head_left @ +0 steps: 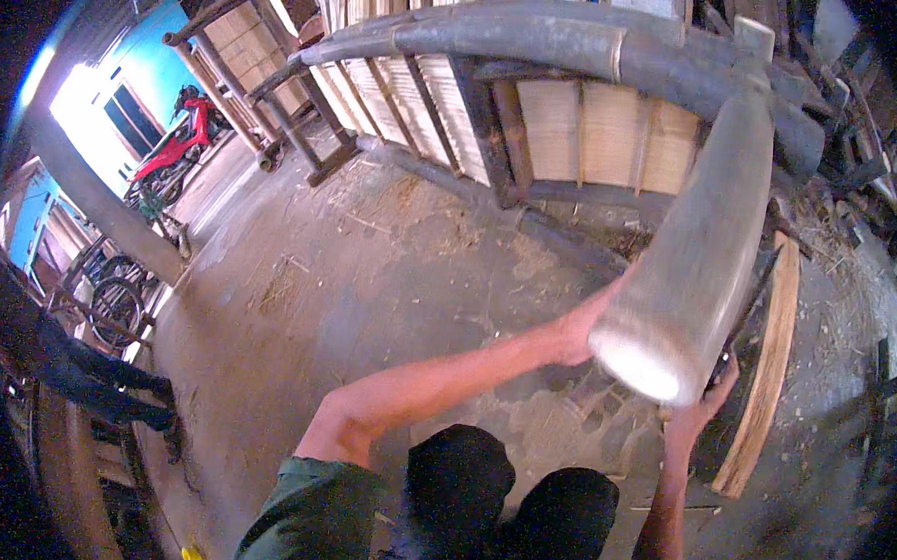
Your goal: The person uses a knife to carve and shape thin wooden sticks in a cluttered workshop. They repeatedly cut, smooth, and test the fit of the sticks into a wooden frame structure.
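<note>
A thick grey bamboo pole [695, 241] slants up and away on the right, its pale near end close to me and slightly blurred. My left hand [588, 331] reaches from the left to its near part; the palm presses against the side, and the fingers are hidden behind it. Just right of the pole's near end is my right hand [709, 391], fingers closed around something dark that I cannot make out. A split plank of yellowish wood [764, 384] lies to the right of that hand. Both black-clad knees [460, 481] are bent below.
A thick dark bamboo rail [519, 38] crosses in front of pale woven panels [605, 137]. Scrap wood and debris [872, 198] pile up at the far right. A red motorbike [179, 153] and a bicycle [117, 301] stand at the left, near a post [102, 200]. Shavings litter the floor [299, 263].
</note>
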{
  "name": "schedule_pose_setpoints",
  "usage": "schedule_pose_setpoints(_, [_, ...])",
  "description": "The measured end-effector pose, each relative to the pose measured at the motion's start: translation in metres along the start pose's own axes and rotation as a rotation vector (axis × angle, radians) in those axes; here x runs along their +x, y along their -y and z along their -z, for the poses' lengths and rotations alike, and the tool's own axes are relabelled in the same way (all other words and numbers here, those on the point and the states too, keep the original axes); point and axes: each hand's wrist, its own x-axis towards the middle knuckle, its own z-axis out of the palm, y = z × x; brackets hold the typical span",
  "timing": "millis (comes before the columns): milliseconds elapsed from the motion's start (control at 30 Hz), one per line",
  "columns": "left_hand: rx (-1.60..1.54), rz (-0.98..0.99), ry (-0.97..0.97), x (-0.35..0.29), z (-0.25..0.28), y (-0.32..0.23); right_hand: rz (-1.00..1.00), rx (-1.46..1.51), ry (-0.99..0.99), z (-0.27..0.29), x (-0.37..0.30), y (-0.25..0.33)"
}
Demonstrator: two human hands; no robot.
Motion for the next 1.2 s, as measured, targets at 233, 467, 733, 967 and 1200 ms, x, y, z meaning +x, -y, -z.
schedule_pose_setpoints(233, [0.053, 0.276, 0.079, 0.021, 0.032, -0.001, -0.258, 0.063, -0.145, 0.030, 0.014, 0.083])
schedule_pose_setpoints(467, [-0.025, 0.318, 0.153, 0.022, 0.036, -0.107, -0.216, -0.068, -0.135, 0.023, -0.014, 0.149])
schedule_pose_setpoints(733, [0.473, -0.441, 0.095, 0.054, -0.011, -0.158, -0.600, -0.134, -0.163, -0.019, -0.107, 0.109])
schedule_pose_setpoints(967, [1.213, -0.391, 0.567, 0.046, -0.051, -0.189, -0.632, -0.115, -0.145, -0.061, -0.180, 0.060])
schedule_pose_setpoints(1200, [1.233, -0.395, 0.581, 0.030, -0.064, -0.176, -0.773, -0.134, -0.164, -0.067, -0.158, 0.069])
